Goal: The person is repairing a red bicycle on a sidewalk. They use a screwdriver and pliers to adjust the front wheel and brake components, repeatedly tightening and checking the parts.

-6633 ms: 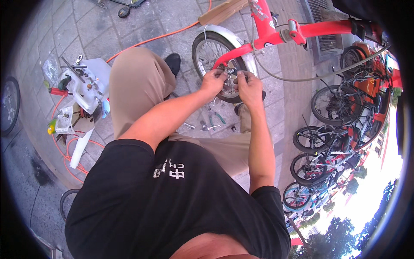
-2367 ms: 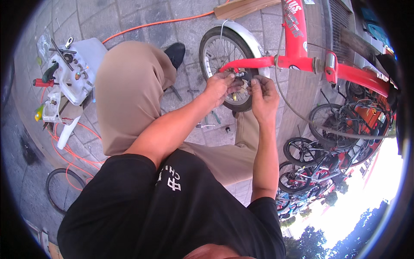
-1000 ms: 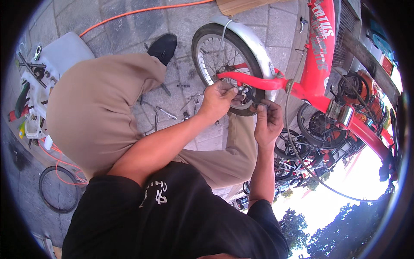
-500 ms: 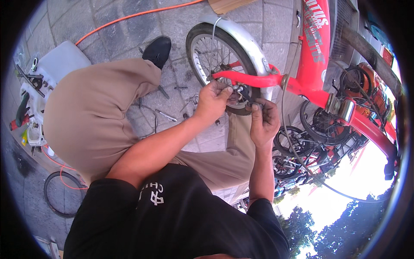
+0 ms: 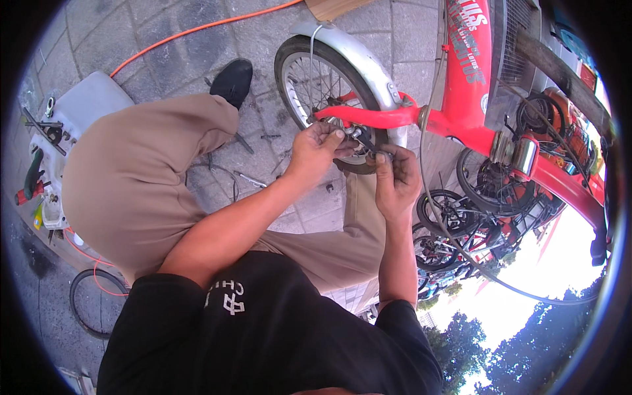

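A bicycle wheel (image 5: 282, 69) with a black tyre stands before me, under a silver mudguard (image 5: 359, 54) and a red fork (image 5: 385, 118). My left hand (image 5: 311, 153) is closed at the brake hardware (image 5: 356, 131) just below the fork, thumb and fingers pinched together. What it grips is hidden by the fingers. On the tyre's right side, my right hand (image 5: 397, 179) pinches a small dark elongated piece (image 5: 370, 143) between thumb and fingers. That piece reaches toward the metal brake hardware; its exact kind cannot be made out.
Loose tools, including a silver one (image 5: 250, 179), lie on the paving. A grey case (image 5: 92, 99) with tools stands at left, near a loose tyre (image 5: 78, 309) and an orange hose (image 5: 197, 29). The red frame (image 5: 466, 85) and parked bicycles (image 5: 494, 181) fill the right.
The view has shifted slightly, so the bicycle appears a little further left. Both hands stay at the brake hardware, and more of the dark piece now shows between them.
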`<act>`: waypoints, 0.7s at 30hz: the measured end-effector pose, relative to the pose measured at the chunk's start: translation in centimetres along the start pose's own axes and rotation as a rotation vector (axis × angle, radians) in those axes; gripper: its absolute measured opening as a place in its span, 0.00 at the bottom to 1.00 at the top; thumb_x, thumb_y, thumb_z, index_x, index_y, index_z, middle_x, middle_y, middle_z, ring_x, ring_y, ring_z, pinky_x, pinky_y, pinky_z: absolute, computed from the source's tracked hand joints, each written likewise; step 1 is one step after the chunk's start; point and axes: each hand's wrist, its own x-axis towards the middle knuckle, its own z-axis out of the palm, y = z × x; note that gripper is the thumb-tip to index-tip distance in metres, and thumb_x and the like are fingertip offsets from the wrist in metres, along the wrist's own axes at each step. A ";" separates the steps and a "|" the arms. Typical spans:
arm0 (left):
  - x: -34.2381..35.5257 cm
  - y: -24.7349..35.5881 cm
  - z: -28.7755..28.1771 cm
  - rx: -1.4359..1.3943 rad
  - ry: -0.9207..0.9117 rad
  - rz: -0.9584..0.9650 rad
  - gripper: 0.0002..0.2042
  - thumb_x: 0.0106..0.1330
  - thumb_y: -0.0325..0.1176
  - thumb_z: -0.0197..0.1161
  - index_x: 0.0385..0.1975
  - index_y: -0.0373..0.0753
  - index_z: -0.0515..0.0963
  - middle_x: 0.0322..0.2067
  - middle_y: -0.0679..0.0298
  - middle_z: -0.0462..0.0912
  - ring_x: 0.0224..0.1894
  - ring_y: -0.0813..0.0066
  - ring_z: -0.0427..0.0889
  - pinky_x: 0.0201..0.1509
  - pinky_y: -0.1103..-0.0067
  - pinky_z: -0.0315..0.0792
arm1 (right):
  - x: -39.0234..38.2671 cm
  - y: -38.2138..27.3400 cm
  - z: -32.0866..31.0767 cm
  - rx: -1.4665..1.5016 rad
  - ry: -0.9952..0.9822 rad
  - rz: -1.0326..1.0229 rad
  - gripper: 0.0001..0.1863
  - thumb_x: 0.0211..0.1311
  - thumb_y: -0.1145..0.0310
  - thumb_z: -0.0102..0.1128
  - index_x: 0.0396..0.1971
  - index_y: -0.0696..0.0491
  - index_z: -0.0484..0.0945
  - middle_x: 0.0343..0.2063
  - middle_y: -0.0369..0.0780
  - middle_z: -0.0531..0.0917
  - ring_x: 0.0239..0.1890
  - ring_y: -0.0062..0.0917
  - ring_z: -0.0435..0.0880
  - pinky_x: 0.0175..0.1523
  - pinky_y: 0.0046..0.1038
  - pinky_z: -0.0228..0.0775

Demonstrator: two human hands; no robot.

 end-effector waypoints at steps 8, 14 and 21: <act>0.1 -0.2 0.5 0.052 0.058 0.039 0.08 0.79 0.22 0.54 0.50 0.23 0.73 0.46 0.48 0.85 0.47 0.59 0.90 0.54 0.67 0.89 | -0.3 -0.4 0.4 -0.040 0.014 -0.025 0.13 0.77 0.72 0.63 0.53 0.63 0.76 0.37 0.42 0.89 0.39 0.19 0.86 0.46 0.21 0.77; 0.4 0.5 -0.4 -0.028 -0.031 -0.001 0.10 0.78 0.24 0.59 0.51 0.23 0.74 0.48 0.47 0.85 0.49 0.57 0.90 0.56 0.65 0.88 | -0.4 -0.7 0.5 0.062 0.035 0.090 0.13 0.70 0.72 0.69 0.50 0.59 0.81 0.40 0.38 0.86 0.40 0.18 0.81 0.47 0.24 0.74; -0.1 0.0 0.2 0.037 0.031 0.051 0.08 0.78 0.22 0.57 0.47 0.21 0.75 0.44 0.49 0.85 0.48 0.62 0.90 0.54 0.68 0.89 | -0.1 -0.4 0.3 -0.009 0.006 -0.023 0.12 0.77 0.72 0.63 0.53 0.62 0.77 0.37 0.41 0.89 0.37 0.15 0.84 0.42 0.18 0.74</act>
